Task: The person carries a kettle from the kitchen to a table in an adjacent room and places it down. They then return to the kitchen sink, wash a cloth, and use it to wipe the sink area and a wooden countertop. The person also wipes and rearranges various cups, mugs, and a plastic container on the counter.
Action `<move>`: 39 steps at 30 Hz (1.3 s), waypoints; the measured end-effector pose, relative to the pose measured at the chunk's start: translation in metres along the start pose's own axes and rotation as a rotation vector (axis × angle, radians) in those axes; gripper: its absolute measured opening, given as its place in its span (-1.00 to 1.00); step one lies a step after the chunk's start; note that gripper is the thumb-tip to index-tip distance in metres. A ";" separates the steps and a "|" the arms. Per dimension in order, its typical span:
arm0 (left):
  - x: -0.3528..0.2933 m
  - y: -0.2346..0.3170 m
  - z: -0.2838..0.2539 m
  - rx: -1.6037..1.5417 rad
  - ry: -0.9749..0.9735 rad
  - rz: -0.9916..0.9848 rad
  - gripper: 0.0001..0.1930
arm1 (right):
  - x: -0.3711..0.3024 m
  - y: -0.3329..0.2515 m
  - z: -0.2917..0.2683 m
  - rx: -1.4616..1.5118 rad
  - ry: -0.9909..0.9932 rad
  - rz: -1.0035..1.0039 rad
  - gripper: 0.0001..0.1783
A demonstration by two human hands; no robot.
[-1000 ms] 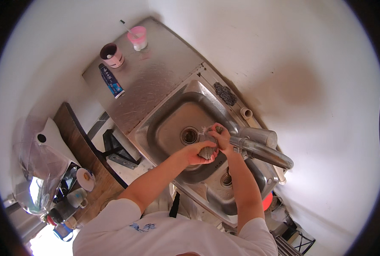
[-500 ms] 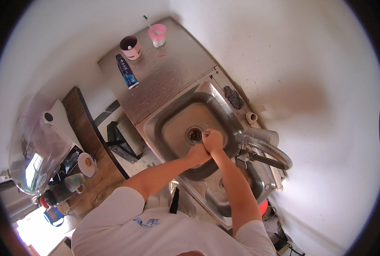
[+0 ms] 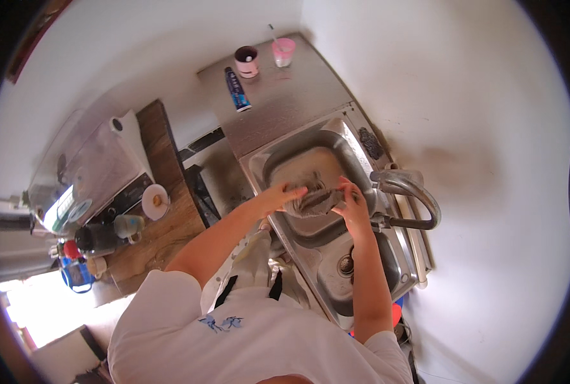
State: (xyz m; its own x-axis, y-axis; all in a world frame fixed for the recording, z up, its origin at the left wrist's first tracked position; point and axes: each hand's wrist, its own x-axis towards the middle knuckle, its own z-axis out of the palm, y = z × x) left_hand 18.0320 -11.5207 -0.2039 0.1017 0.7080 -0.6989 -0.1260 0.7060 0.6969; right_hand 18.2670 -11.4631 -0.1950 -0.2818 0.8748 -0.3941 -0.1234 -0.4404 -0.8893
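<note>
A grey, wet-looking cloth (image 3: 318,203) is stretched between my hands above the larger basin of a steel double sink (image 3: 278,168). My left hand (image 3: 281,197) grips its left end with the thumb on top. At the right end, my right hand (image 3: 354,205) pinches the cloth between thumb and fingers. The cloth sags and looks crumpled, and hides part of the basin floor and its drain. Right of my right hand arches the metal faucet (image 3: 431,208); no water stream shows.
A dark scouring pad (image 3: 369,143) lies on the sink's far right rim. Behind the sink, the counter (image 3: 266,128) bears a toothpaste tube (image 3: 236,89), a dark-lined pink cup (image 3: 246,63) and a pink cup with a toothbrush (image 3: 283,54). A wooden table (image 3: 170,238) at left holds a mug (image 3: 129,227).
My hands were clenched together over the drain. They have moved apart, opening out the cloth between them. The view has shifted, so the surroundings sit differently in the picture.
</note>
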 end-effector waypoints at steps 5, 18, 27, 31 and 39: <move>-0.019 -0.003 -0.045 -0.588 0.150 0.218 -0.56 | -0.020 0.032 -0.023 0.355 -0.219 -0.083 -0.81; -0.025 0.034 -0.087 -1.100 -0.263 0.302 -0.53 | 0.002 0.034 0.089 -0.408 -0.325 0.133 -0.52; 0.013 -0.003 -0.166 -0.741 0.082 0.438 -0.49 | 0.095 0.001 0.115 -0.556 -0.133 -0.297 -0.84; 0.031 0.000 -0.174 -0.495 0.118 0.412 -0.37 | 0.138 -0.011 0.140 -0.831 0.068 -0.915 -0.84; 0.106 -0.032 -0.215 0.037 0.869 0.274 -0.39 | 0.223 0.084 0.191 -1.386 0.242 -0.696 -0.09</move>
State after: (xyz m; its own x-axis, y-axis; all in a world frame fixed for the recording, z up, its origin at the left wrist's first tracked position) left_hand 17.8348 -11.4720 -0.3345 -0.7086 0.5994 -0.3723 -0.0026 0.5254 0.8508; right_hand 18.0123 -11.3432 -0.3134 -0.3734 0.8897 0.2627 0.8156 0.4498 -0.3641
